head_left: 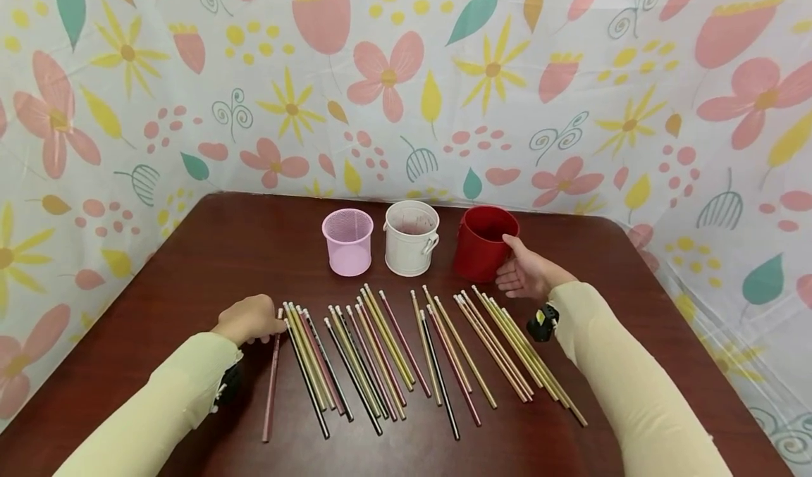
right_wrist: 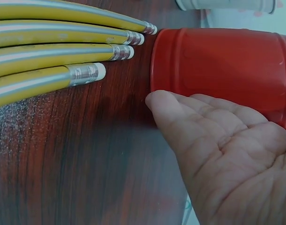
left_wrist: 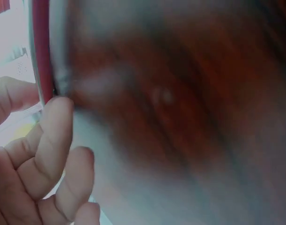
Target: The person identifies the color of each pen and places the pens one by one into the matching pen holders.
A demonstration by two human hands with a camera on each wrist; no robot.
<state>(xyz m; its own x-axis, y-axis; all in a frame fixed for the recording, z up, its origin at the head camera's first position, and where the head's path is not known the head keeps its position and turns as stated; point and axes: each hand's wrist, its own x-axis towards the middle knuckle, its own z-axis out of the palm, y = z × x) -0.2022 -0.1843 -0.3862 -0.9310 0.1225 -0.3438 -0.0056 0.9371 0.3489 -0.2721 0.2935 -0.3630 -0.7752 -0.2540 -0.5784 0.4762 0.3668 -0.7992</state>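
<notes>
On the left, my left hand pinches a dark pink pencil near its eraser end, between thumb and fingertips. The left wrist view shows the red pencil close up at those fingertips. My right hand touches the right side of a red bucket, its thumb at the rim and its fingers extended along the wall. In the right wrist view the palm faces the camera beside the red wall. Yellow pencils lie near the bucket's base.
A pink mesh cup and a white bucket stand left of the red one. Several pencils with white erasers lie fanned across the brown table. A flowered cloth hangs behind.
</notes>
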